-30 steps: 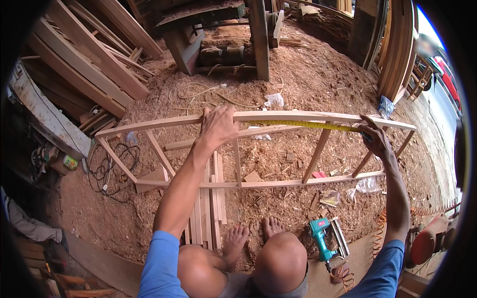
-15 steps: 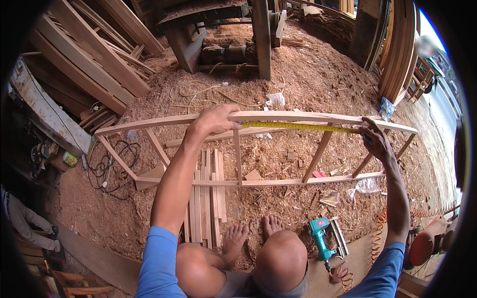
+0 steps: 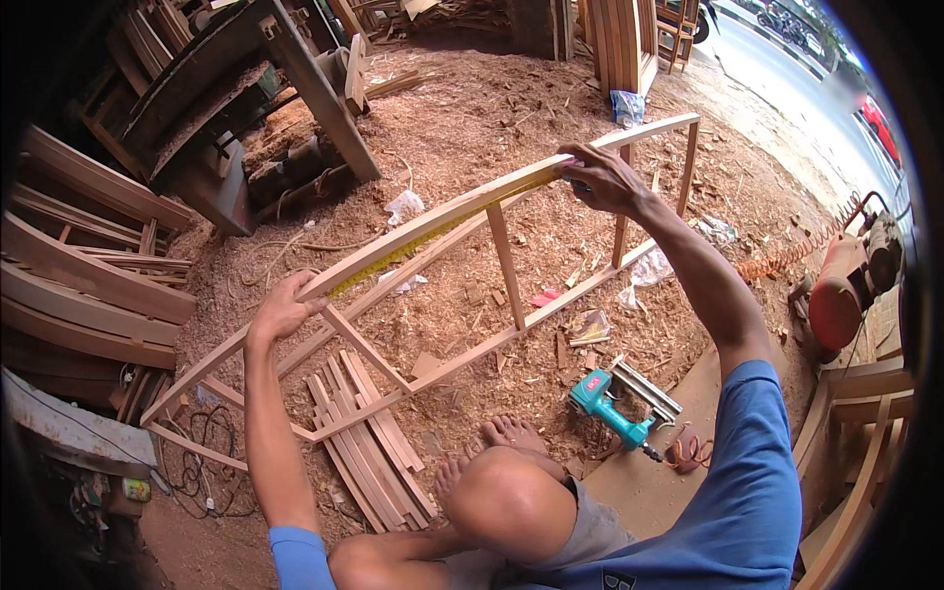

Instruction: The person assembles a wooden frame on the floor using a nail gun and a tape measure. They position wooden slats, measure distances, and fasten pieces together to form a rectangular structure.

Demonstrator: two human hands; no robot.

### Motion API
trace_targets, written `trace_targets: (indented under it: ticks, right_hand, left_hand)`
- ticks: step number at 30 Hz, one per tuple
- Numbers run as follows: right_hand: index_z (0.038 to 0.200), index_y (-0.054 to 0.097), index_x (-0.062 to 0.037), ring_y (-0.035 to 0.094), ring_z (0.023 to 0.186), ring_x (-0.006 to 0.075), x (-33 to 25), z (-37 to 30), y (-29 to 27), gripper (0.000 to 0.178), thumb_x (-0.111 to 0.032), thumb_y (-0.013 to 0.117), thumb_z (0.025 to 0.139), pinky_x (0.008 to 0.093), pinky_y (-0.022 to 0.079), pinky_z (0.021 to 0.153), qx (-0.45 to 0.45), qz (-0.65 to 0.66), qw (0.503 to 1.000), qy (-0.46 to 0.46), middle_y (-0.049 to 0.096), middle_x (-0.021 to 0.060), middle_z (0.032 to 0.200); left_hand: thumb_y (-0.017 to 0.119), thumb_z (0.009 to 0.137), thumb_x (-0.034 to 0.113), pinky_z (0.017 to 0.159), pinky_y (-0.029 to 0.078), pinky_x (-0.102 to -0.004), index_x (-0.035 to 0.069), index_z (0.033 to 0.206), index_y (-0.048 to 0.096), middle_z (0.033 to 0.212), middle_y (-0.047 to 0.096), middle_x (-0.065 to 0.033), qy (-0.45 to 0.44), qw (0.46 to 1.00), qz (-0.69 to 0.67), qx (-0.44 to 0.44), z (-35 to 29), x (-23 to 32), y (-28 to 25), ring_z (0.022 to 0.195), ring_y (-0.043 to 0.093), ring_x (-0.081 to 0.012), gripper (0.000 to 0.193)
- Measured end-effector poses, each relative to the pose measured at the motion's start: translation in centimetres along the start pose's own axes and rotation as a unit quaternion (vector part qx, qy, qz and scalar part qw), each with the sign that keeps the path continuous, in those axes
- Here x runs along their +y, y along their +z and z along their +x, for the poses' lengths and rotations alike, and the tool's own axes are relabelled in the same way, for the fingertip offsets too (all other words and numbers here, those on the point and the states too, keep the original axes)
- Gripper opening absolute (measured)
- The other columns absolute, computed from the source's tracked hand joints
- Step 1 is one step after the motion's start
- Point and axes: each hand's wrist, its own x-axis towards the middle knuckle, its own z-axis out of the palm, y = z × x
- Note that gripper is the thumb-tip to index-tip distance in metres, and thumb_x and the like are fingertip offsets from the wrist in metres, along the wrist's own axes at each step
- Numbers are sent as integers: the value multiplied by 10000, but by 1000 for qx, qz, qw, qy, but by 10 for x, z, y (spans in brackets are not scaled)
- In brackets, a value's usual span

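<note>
A long wooden frame [image 3: 442,211] of light slats, with short crosspieces, stands slantwise before me. A yellow tape measure blade [image 3: 393,258] runs stretched along its top rail. My left hand [image 3: 283,310] is closed round the rail's near part, at the end of the tape. Farther along the same rail, at the right, my right hand [image 3: 612,181] is closed on the tape measure; its case is mostly hidden by the fingers. A teal nail gun [image 3: 610,408] lies by my feet, and several loose slats [image 3: 364,442] lie under the frame.
Wood shavings cover the floor [image 3: 462,108]. A heavy machine stand [image 3: 324,98] is at the far left, stacked planks [image 3: 88,285] beside it. At the right are a red tank [image 3: 836,310] and a coiled orange hose [image 3: 787,258]. Black cable [image 3: 202,457] lies at left.
My view has turned to the right, so the frame now slants up to the right. Both hands stay on the top rail, with the tape still stretched between them.
</note>
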Motion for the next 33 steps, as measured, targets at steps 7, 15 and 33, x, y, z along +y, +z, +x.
trace_targets:
  ticks: [7,15,33]
  right_hand:
    - [1130,691,-184,637,1075,236,-1,-10,13,356,-46,702,802,362,581,942,11,3,1000,15,603,61,1241]
    - [1122,695,-179,640,1073,239,-5,-9,17,343,-45,696,806,363,576,964,43,-11,999,10,618,60,1215]
    - [1103,702,-153,644,1057,231,-1,-7,16,313,-48,703,809,360,577,936,28,22,999,13,626,50,1204]
  left_hand:
    - [747,884,246,886,488,-402,73,1146,653,1088,702,-115,-20,1000,1,11,1,-1,5,972,657,-234,328]
    - [762,875,281,827,491,-385,71,1080,686,947,708,-104,7,997,40,71,-5,0,7,873,659,-218,303]
    - [783,849,309,814,488,-394,77,1094,690,907,712,-94,12,996,42,75,-8,-1,3,829,648,-211,350]
